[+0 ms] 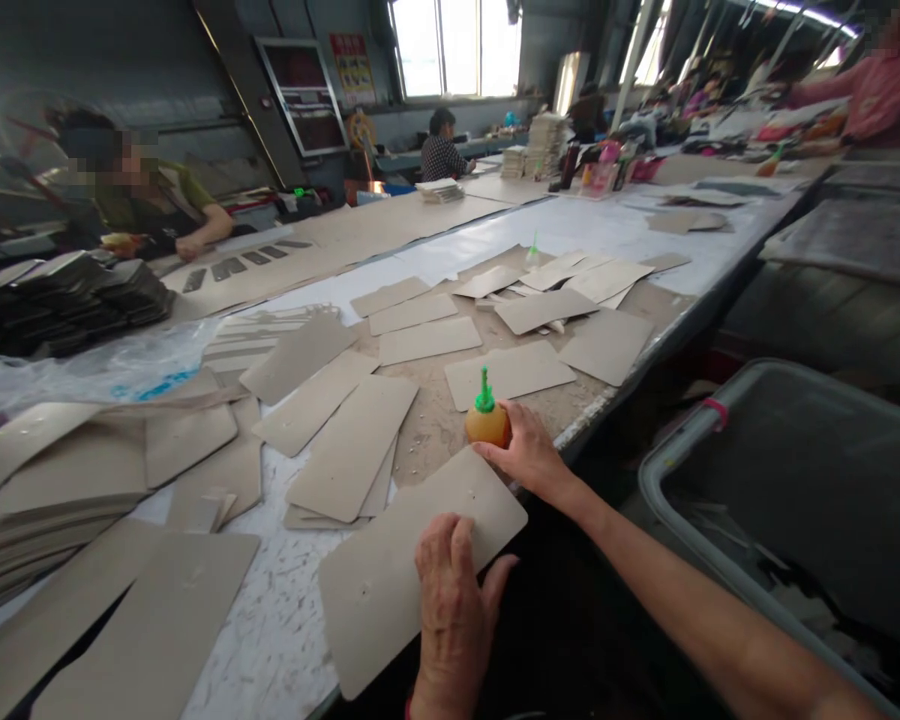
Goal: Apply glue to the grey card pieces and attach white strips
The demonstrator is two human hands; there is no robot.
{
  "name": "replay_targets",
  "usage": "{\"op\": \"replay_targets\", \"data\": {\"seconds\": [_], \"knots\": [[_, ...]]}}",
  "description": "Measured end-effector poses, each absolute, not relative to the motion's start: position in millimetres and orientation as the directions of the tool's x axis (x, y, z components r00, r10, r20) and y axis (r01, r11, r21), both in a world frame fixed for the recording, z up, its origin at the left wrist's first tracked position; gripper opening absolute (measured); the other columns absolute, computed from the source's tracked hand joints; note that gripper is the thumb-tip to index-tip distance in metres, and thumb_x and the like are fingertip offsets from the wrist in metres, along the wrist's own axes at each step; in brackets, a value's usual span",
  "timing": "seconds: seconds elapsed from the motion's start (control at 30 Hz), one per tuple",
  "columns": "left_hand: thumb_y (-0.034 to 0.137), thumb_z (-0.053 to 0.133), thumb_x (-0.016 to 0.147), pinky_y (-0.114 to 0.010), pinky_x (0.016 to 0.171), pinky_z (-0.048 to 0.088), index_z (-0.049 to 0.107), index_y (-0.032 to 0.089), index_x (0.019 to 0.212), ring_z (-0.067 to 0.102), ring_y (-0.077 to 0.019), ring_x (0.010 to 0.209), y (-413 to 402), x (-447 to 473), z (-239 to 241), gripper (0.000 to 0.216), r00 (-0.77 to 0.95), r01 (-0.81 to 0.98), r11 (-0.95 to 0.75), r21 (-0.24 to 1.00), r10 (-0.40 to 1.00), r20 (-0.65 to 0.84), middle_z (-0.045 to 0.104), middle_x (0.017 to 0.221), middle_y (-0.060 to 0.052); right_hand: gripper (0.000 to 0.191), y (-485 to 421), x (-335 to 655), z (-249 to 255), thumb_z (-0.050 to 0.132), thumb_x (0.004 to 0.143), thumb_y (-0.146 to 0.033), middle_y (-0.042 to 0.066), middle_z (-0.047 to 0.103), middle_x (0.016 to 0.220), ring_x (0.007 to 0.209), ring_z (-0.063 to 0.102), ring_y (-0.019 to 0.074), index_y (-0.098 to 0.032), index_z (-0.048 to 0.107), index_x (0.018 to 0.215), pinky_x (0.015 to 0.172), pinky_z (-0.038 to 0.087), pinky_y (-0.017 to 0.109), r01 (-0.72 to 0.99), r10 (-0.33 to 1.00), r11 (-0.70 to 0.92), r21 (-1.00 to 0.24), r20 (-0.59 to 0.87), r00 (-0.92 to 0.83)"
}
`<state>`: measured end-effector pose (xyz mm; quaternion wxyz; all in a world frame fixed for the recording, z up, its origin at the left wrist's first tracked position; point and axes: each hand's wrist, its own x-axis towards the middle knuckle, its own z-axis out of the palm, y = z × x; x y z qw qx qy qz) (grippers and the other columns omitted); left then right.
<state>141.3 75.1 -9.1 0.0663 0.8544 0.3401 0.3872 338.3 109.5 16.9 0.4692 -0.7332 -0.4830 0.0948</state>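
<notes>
My right hand [529,450] is closed around the side of a round squeeze bottle [486,425], likely glue, with amber contents. Its green nozzle [484,390] points up, and the bottle stands upright at the table's near edge. My left hand [450,590] rests on a grey-beige cardboard piece [386,570] with rounded corners, its fingers on top and the thumb spread away past the near edge. Small marks show on that piece. Just behind the bottle lies another cardboard piece [510,374]. Overlapping cardboard pieces [352,440] lie left of the bottle.
Stacked cardboard [52,480] fills the table's left side, near clear plastic film [112,360]. A second green-nozzled bottle [533,255] stands among scattered pieces. A grey plastic bin [667,480] is at right, below the table. A co-worker [172,210] sits across the table.
</notes>
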Motion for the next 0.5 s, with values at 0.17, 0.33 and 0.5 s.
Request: {"op": "replay_targets", "data": {"seconds": [0.17,0.33,0.5], "knots": [[0.017,0.051,0.093,-0.027,0.079,0.055,0.055,0.017,0.096,0.065,-0.016,0.086,78.1,135.2,-3.1,0.005,0.367,0.413,-0.772,0.483,0.626,0.688,0.062,0.089,-0.007,0.05,102.2,338.0,25.7,0.075,0.062,-0.026,0.008,0.056,0.106,0.103,0.054,0.0293,-0.023,0.051,0.106,0.095,0.044,0.048,0.455,0.807,0.007,-0.89,0.274,0.523],[0.018,0.053,0.093,-0.019,0.067,0.053,0.055,0.019,0.086,0.062,-0.0108,0.064,80.4,126.8,0.8,0.007,0.337,0.426,-0.72,0.548,0.689,0.642,0.061,0.073,0.0,0.052,69.9,341.7,52.2,0.077,0.065,-0.033,0.003,0.058,0.1,0.089,0.06,0.0214,-0.024,0.05,0.108,0.08,0.052,0.037,0.13,0.884,0.041,-0.991,0.096,0.458],[0.018,0.053,0.092,-0.021,0.069,0.053,0.057,0.019,0.087,0.063,-0.0114,0.066,80.7,127.9,-0.2,0.007,0.32,0.411,-0.701,0.583,0.71,0.628,0.063,0.075,-0.001,0.043,41.7,346.3,73.3,0.071,0.072,-0.04,-0.001,0.06,0.092,0.081,0.061,0.015,-0.024,0.051,0.107,0.076,0.052,0.029,-0.202,0.921,0.013,-0.979,-0.067,0.384]]}}
